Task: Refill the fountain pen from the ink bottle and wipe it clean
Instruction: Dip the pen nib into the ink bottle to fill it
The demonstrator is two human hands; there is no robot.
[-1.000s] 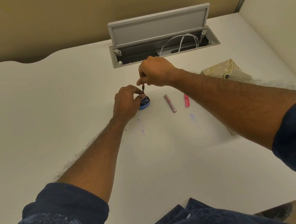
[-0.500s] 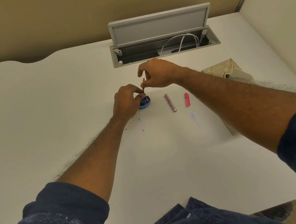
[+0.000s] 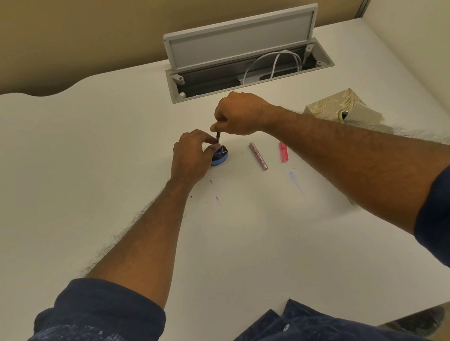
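I see a white tabletop (image 3: pixel 74 167) flecked with small blue-violet ink stains (image 3: pixel 293 178). The ink bottle (image 3: pixel 220 158) is bright blue with a dark top. One pen part (image 3: pixel 258 156) is pale with a red pattern; another piece (image 3: pixel 283 151) is plain pink. The tissue box (image 3: pixel 332 104) carries a beige floral print. My sleeves (image 3: pixel 91 339) are navy with faint light scribbles. The cable hatch (image 3: pixel 241 39) is grey.

The left hand (image 3: pixel 190 157) covers most of the small blue ink bottle (image 3: pixel 220 157). The thin dark pen part (image 3: pixel 218 135) pinched in the right hand (image 3: pixel 239 114) is largely hidden and too small to identify. The right forearm hides part of the beige patterned tissue box (image 3: pixel 335 104).
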